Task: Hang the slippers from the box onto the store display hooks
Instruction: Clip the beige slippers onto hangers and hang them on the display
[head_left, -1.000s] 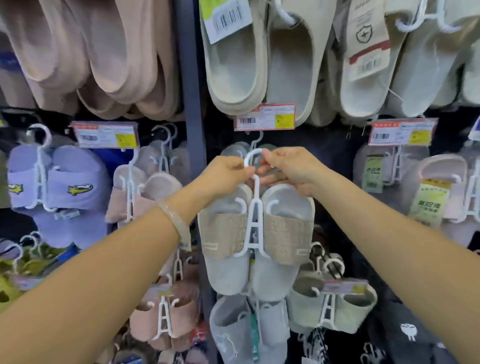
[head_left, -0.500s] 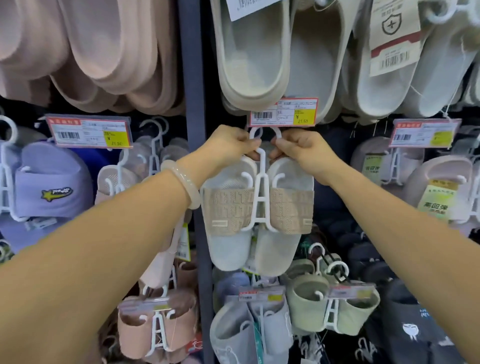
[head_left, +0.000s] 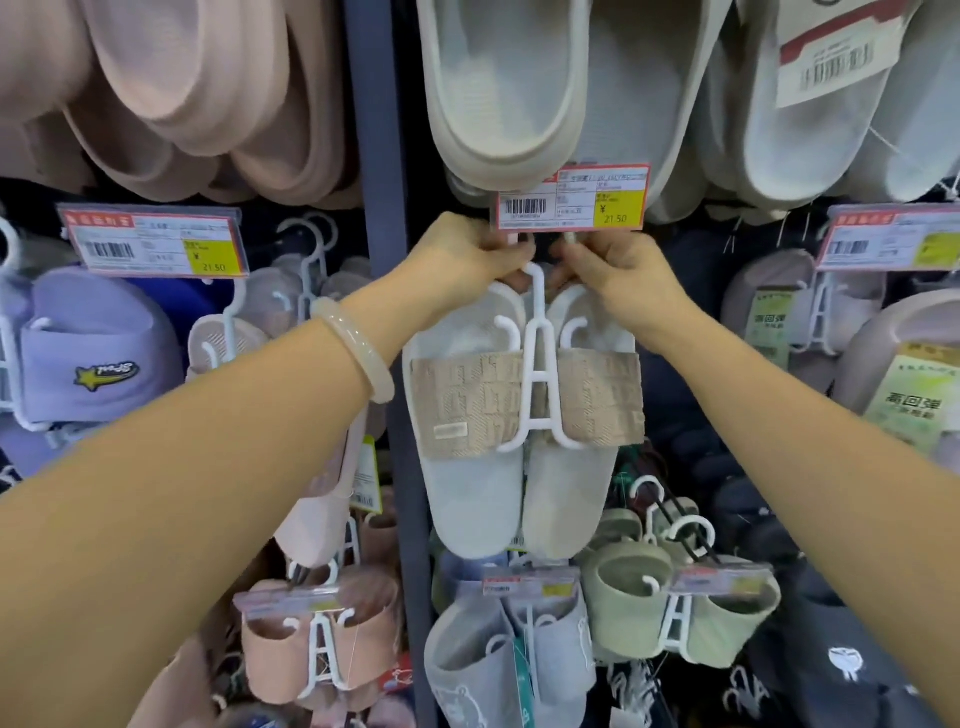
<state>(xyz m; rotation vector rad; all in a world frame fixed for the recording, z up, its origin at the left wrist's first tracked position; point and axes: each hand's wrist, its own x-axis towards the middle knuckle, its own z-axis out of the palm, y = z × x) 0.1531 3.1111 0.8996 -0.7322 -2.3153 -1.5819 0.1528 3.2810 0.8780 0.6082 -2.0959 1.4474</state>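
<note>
- Our left hand (head_left: 465, 254) is raised to the display, its fingers curled round the top of the white plastic hanger (head_left: 538, 364), on the left side of the hanger's hook.
- Our right hand (head_left: 615, 275) sits just beside it, its fingers pinching the same hook from the right; the two hands nearly touch.
- The pair of slippers (head_left: 514, 447) hangs from that hanger below our hands: pale grey soles, toes pointing down, each with a beige woven strap across it, the hanger's white prongs tucked under the straps.
- The top of the hook is tucked behind the price tag (head_left: 571, 200), a red-bordered label with a barcode and a yellow patch reading 21.50, so we cannot tell whether the hook sits on the display peg or only near it.
- A pale bangle (head_left: 353, 348) circles our left wrist.
- Above the tag hang large cream slippers (head_left: 498, 88); to their left, across a dark upright post (head_left: 371, 130), hang pink slippers (head_left: 197, 93).
- At the left a lilac slipper with a star badge (head_left: 98, 358) hangs under a second 21.50 tag (head_left: 156, 241).
- Below the held pair hang grey-blue slippers (head_left: 509, 660), green slippers (head_left: 675, 608) to their right, and peach slippers (head_left: 317, 644) to their left, each on its own white hanger.
</note>
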